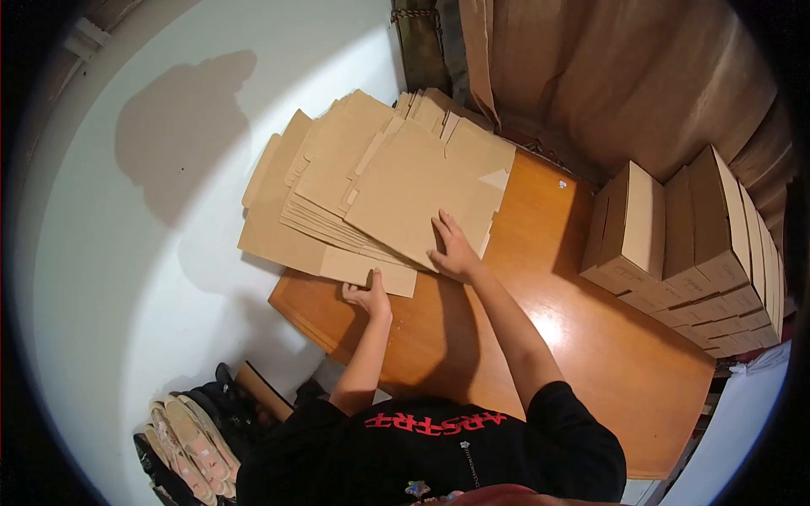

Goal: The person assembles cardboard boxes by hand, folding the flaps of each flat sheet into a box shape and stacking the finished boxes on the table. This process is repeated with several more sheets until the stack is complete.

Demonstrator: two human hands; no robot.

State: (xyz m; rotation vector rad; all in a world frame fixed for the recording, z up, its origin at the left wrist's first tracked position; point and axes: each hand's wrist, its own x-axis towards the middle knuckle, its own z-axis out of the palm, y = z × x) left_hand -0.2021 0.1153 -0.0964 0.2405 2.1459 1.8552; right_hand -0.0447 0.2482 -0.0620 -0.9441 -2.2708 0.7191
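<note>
A fanned pile of flat, unfolded cardboard boxes (337,169) lies at the far left of the wooden table, near the wall. My left hand (369,297) holds the near edge of a lower flat cardboard box (363,266), thumb on top and fingers beneath the edge. On the uppermost flat sheet (426,190), my right hand (456,251) rests near the front right corner with its fingers stretched out. Part of the lower box is hidden under the others.
Folded cardboard boxes (683,261) stand stacked on the table's right side. A brown curtain (624,76) hangs behind the glossy orange-brown table (540,278). To the left is a white wall (93,278), with shoes (198,438) low beside it.
</note>
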